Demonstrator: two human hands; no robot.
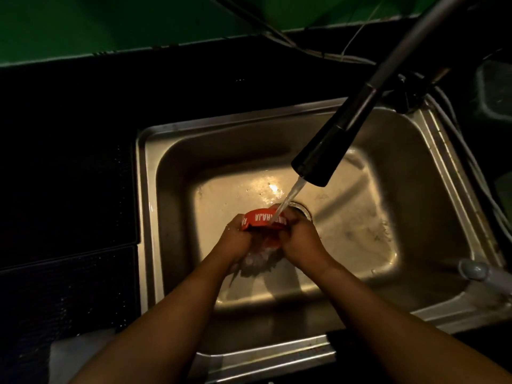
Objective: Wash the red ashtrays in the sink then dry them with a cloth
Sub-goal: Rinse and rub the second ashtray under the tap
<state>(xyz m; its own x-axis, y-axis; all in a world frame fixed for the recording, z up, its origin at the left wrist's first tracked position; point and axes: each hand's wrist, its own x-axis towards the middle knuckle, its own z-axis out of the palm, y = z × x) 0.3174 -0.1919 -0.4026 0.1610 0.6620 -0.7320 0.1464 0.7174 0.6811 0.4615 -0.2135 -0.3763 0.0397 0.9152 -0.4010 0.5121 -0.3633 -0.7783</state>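
One red ashtray (263, 218) is in view, held over the middle of the sink (144, 217), just left of the drain (302, 210). It lies crosswise between the two hands, with its long lettered side running left to right and facing up and away from the person. The left hand (235, 239) grips its left end and the right hand (300, 239) grips its right end. Both sets of fingers curl round the rim, so neither hand is free or nearer than the other.

The faucet (324, 159) reaches in from the upper right, and its water stream (291, 198) slants down and left to strike the right part of the ashtray, just above the right hand. As I judge it, any coming turn or rub depends on this: the water lands on one end only, so the ashtray would have to be shifted right or rotated to bring the left end under the flow.

White capitals are printed on the red side and appear upside down from here. "RAJA" reads fairly well in the middle. More letters follow to the right, but water and fingers cover them and I cannot read them with confidence. Two more letters show on the short left face.

Something pale and frothy (257, 259) hangs beneath the hands; whether it is suds or a sponge I cannot tell. No cloth is visible on the dark surface (69, 189) to the left.
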